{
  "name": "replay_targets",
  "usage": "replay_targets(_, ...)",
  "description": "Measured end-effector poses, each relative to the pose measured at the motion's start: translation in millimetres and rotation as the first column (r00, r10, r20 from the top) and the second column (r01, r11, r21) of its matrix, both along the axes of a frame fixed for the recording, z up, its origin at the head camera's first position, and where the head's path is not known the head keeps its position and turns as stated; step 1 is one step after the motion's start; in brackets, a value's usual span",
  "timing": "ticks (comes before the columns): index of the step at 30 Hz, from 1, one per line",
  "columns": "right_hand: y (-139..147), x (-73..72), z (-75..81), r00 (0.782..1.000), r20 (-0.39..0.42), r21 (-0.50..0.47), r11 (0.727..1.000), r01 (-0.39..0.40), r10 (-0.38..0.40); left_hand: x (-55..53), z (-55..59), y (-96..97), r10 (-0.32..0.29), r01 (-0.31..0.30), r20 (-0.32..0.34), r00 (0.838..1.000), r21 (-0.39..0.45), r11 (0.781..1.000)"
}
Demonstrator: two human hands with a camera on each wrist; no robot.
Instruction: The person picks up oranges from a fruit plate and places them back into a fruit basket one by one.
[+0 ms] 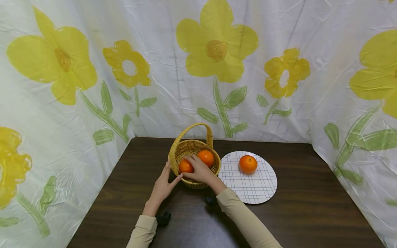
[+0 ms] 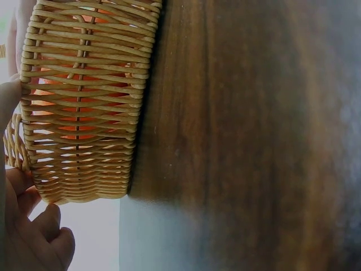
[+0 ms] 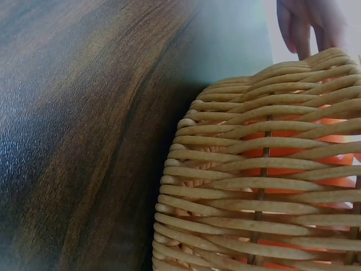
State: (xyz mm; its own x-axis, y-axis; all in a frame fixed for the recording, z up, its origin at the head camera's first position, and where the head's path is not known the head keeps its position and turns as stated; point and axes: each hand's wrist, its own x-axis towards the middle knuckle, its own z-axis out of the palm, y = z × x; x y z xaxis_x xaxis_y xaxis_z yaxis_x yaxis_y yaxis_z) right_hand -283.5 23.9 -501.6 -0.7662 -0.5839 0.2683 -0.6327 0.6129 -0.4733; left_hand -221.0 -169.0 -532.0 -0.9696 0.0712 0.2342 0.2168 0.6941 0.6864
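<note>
A yellow wicker basket (image 1: 192, 185) with an arched handle stands on the table, one orange (image 1: 206, 157) at its right inside. My right hand (image 1: 200, 170) reaches over the front rim and grips a second orange (image 1: 186, 166) at the basket's left, its fingers partly covering the fruit. My left hand (image 1: 162, 186) holds the basket's left side, thumb toward the front rim and fingers by the handle's base. In the left wrist view, the fingers (image 2: 48, 223) are bent against the wicker wall. Orange fruit (image 3: 282, 147) shows through the weave in the right wrist view.
Right of the basket, a round white grid-patterned mat (image 1: 248, 189) lies on the dark wooden table (image 1: 297, 213), carrying another orange (image 1: 248, 164). A curtain (image 1: 167, 103) with yellow flowers hangs behind. Dark wrist devices (image 1: 163, 218) sit beside the forearms.
</note>
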Motion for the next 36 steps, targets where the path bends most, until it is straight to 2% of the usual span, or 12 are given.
replay_targets(11, 4.2, 3.3, 3.7, 1.0, 0.001, -0.019, 1.0, -0.009, 0.009, 1.0, -1.0, -0.2, 0.006, -0.007, 0.024, 1.0, 0.017, 1.0)
replay_targets(20, 7.6, 8.1, 9.7, 1.0, -0.005, -0.035, 0.999, -0.016, 0.016, 0.0, -1.8, -0.3, 0.009, -0.009, 0.006, 1.0, 0.007, 1.0)
replay_targets(36, 17.6, 11.5, 10.8, 0.999, -0.042, -0.048, 0.999, -0.013, 0.011, 1.4, -0.6, 0.3, 0.002, -0.002, 0.005, 1.0, 0.014, 1.0)
